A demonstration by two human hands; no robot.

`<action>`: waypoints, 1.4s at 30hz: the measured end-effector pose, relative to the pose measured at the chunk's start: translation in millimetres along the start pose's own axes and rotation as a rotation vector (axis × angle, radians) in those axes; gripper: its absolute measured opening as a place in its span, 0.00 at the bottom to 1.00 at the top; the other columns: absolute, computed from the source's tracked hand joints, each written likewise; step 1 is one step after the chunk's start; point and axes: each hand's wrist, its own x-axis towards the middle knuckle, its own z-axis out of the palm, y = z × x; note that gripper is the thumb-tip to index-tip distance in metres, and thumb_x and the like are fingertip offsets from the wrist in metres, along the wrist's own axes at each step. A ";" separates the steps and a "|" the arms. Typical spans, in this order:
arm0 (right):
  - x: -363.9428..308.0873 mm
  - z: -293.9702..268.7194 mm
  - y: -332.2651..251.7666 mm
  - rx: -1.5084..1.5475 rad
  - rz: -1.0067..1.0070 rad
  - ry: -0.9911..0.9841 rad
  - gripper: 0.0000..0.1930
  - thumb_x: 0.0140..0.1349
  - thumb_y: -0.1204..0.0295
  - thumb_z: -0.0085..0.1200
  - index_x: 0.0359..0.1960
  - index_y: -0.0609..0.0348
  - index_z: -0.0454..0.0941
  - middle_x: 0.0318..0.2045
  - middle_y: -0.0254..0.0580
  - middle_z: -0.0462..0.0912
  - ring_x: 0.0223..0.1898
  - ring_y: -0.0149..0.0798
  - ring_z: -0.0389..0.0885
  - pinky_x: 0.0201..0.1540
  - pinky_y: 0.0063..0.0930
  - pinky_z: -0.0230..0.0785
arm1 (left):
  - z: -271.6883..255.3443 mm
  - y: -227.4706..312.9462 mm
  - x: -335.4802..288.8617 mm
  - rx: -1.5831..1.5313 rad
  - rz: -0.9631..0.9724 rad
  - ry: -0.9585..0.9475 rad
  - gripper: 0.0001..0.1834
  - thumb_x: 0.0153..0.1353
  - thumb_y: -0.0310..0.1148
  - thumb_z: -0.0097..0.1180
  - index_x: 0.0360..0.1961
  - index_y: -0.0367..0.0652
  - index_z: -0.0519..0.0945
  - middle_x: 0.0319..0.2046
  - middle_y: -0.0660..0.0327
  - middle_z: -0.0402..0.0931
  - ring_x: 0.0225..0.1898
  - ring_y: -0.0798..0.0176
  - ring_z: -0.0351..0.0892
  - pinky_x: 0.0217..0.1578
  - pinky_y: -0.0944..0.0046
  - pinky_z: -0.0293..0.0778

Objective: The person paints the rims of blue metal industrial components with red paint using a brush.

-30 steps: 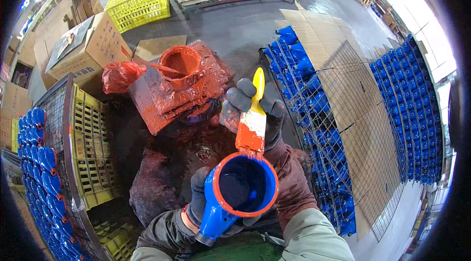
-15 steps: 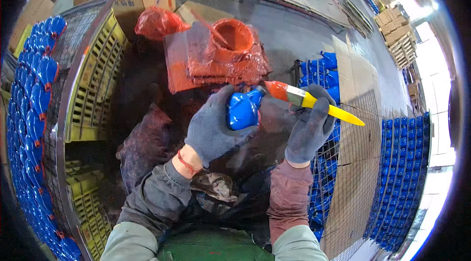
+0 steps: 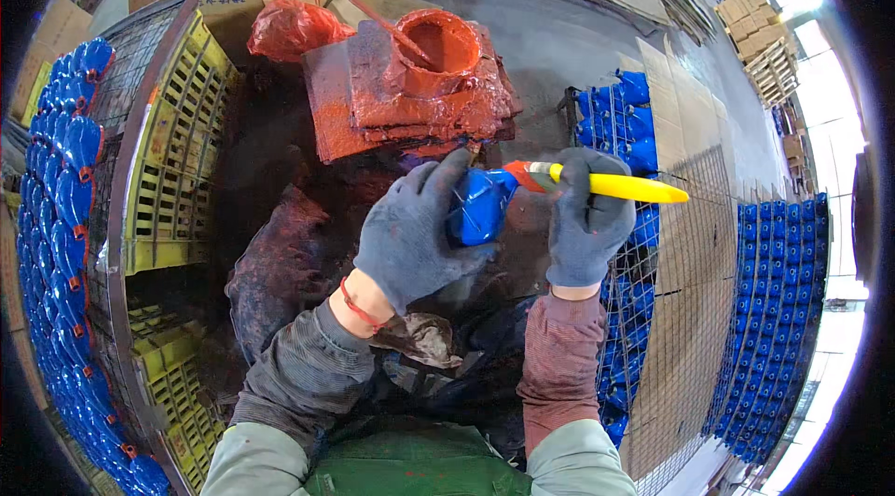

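Note:
My left hand, in a dark grey glove, is closed around a glossy blue part with a rounded body and a narrower end, tilted to the upper right. My right hand, gloved the same way, grips a paintbrush by its yellow handle. The brush's red bristles touch the narrow end of the blue part. Beyond my hands a paint-caked pot holds red paint, with a stick leaning in it. The pot stands on paint-covered flat sheets.
On my left, a mesh rack carries many blue parts with red ends beside yellow crates. Blue parts and cardboard stand close on my right, with another loaded rack beyond. A red plastic bag lies by the pot.
The brush has moved down and tilted nearer level, and its bristles now meet the blue part's narrow end. My left hand has turned the part slightly and shifted right.

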 end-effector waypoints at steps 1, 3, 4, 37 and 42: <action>-0.5 0.3 -0.7 0.052 0.028 0.040 0.03 0.62 0.78 0.57 0.36 0.61 0.77 0.33 0.43 0.82 0.32 0.37 0.80 0.37 0.29 0.73 | -0.8 -0.5 1.1 -0.197 -0.084 -0.014 0.44 0.48 0.49 0.68 0.64 0.41 0.67 0.48 0.50 0.76 0.46 0.47 0.79 0.48 0.52 0.76; -0.5 -0.4 -1.6 0.268 0.111 0.131 0.05 0.64 0.76 0.55 0.40 0.62 0.76 0.33 0.43 0.82 0.32 0.34 0.79 0.37 0.29 0.73 | -3.6 -0.6 3.9 -0.551 -0.279 -0.079 0.41 0.52 0.48 0.67 0.63 0.37 0.67 0.47 0.52 0.77 0.45 0.53 0.80 0.48 0.56 0.77; -0.8 -1.4 -2.2 0.324 0.183 0.166 0.06 0.65 0.75 0.55 0.40 0.62 0.76 0.33 0.43 0.82 0.32 0.34 0.79 0.37 0.28 0.73 | -4.9 -0.1 5.2 -0.823 -0.330 -0.092 0.41 0.53 0.48 0.67 0.62 0.36 0.67 0.48 0.52 0.77 0.46 0.54 0.80 0.48 0.58 0.76; -5.0 15.2 -0.7 0.256 0.297 0.139 0.08 0.67 0.70 0.55 0.38 0.62 0.78 0.34 0.43 0.83 0.32 0.36 0.80 0.35 0.30 0.73 | 6.4 -2.8 -2.6 0.067 -0.101 -0.019 0.40 0.48 0.53 0.66 0.61 0.49 0.70 0.48 0.46 0.74 0.46 0.40 0.77 0.46 0.49 0.76; -10.0 11.0 4.8 -0.110 0.053 -0.021 0.04 0.63 0.75 0.58 0.31 0.61 0.79 0.30 0.41 0.82 0.29 0.38 0.80 0.35 0.31 0.72 | 10.5 2.8 -5.0 0.182 -0.049 -0.055 0.39 0.49 0.52 0.66 0.61 0.47 0.71 0.50 0.46 0.73 0.46 0.41 0.77 0.45 0.49 0.76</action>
